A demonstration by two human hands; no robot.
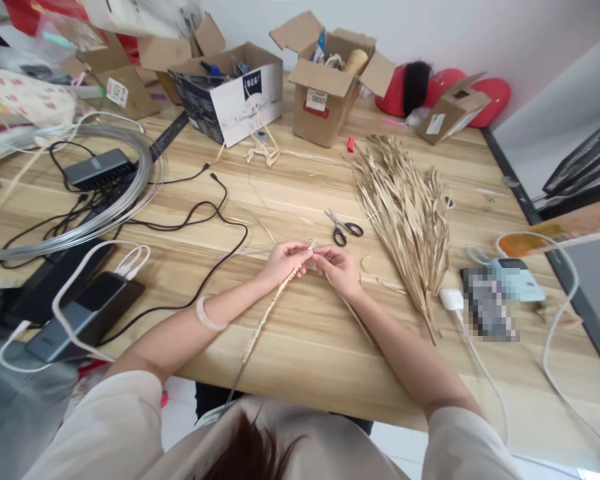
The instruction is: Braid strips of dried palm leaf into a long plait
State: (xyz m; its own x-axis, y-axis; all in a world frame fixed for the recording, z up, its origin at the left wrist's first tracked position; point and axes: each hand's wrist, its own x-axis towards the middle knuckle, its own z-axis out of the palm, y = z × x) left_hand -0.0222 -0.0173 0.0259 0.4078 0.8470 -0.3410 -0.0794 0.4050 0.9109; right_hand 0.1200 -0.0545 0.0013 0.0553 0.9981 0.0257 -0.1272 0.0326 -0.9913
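Both hands meet over the middle of the wooden table point(310, 347), fingertips nearly touching. The left hand point(285, 261) and the right hand point(338, 268) each pinch narrowly on the upper end of one braided straw strip point(266, 315). The strip runs from the fingers back towards the person's body, passing under the left forearm's side and over the table edge. A few loose strand tips stick up between the two hands. One pale bracelet point(207, 315) sits on the left wrist.

Just beyond the right hand lies one pair of scissors point(344, 229) with black handles, blades shut, apart from the fingers. To the right of the right hand spreads one large pile of dried leaves point(405, 207), its stalk ends pointing towards the person. Further right of that pile lie one white charger point(450, 298) and one phone point(487, 303), its screen blurred.

To the left of the left hand, two black cables point(215, 220) curve across the table. Beyond them lies one coil of wire point(80, 207), and nearer the person's left elbow is one dark power bank point(87, 313) with white leads plugged in.

Far beyond both hands, five cardboard boxes stand along the table's back. One is black and white point(230, 93), and the brown one point(325, 90) beside it is open.
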